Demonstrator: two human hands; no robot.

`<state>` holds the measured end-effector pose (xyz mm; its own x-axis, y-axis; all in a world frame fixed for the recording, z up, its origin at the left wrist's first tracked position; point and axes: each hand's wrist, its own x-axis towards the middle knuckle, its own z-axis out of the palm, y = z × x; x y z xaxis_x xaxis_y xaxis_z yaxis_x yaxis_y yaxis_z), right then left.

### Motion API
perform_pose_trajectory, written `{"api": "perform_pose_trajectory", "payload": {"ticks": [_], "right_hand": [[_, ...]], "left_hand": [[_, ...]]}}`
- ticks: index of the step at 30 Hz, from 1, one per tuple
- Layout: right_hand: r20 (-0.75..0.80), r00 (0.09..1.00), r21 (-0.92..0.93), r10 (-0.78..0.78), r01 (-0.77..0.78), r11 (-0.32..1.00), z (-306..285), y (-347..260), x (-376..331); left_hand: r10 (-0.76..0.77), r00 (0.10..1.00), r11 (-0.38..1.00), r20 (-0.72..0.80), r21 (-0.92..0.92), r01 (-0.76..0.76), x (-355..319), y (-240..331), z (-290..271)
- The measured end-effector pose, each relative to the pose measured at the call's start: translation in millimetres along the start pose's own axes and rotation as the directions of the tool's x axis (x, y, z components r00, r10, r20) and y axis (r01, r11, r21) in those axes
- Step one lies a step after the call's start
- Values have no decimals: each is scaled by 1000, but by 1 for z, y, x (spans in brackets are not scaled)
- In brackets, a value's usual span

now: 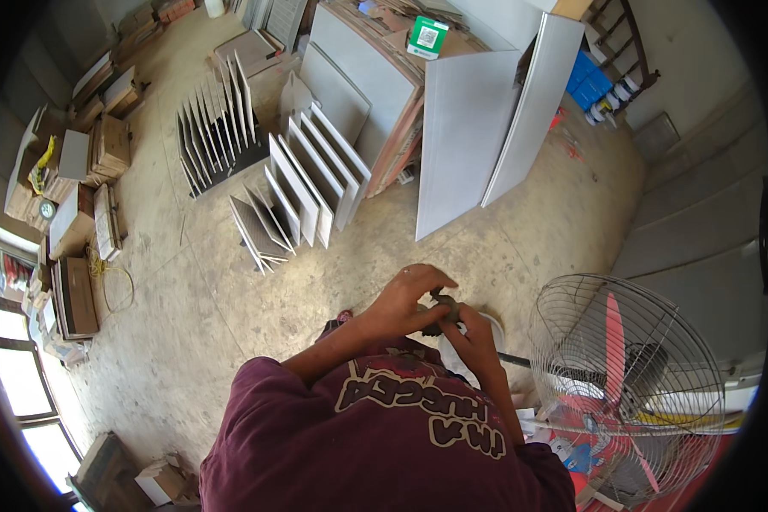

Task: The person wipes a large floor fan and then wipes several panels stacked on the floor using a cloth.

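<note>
In front of my chest, both hands meet around a small dark grey, rounded object [445,312]; its kind cannot be made out. My left hand [405,299] curls over it from the left, with the thumb and fingers closed about its edge. From the right, my right hand [476,340] pinches the same object between thumb and fingers. Much of it is hidden by the fingers. Just beyond my right hand, the rim of a white bucket [494,328] shows, partly covered by that hand and wrist.
A wire-caged fan [627,384] with pink blades stands close on the right. Ahead, thin panels [316,183] stand upright in rows, and large grey boards [461,136] lean behind them. Cardboard boxes [72,218] line the left wall, near a yellow cord [130,294] on the concrete floor.
</note>
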<state>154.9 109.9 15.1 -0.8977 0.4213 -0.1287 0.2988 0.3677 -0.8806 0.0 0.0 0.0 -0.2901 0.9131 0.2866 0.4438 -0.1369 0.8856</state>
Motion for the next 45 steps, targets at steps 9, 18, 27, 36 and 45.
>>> {"api": "perform_pose_trajectory", "payload": {"ticks": [9,18,27,36,45], "right_hand": [[-28,999,-23,-15,15,1000,9,-12,5],[-59,997,-60,41,-45,997,10,-10,-3],[-135,990,-57,-32,25,998,12,-4,-12],[-104,994,-40,-27,23,999,17,5,-17],[-110,994,26,-11,14,1000,21,4,-17]], "left_hand": [[-295,949,858,113,-405,315,-15,-22,-1],[-242,970,839,6,-501,212,-12,-23,2],[-154,970,918,-188,-390,70,-13,-7,10],[-114,964,934,-240,-357,21,-23,7,6],[-129,959,900,-252,-436,6,-31,22,2]]}}
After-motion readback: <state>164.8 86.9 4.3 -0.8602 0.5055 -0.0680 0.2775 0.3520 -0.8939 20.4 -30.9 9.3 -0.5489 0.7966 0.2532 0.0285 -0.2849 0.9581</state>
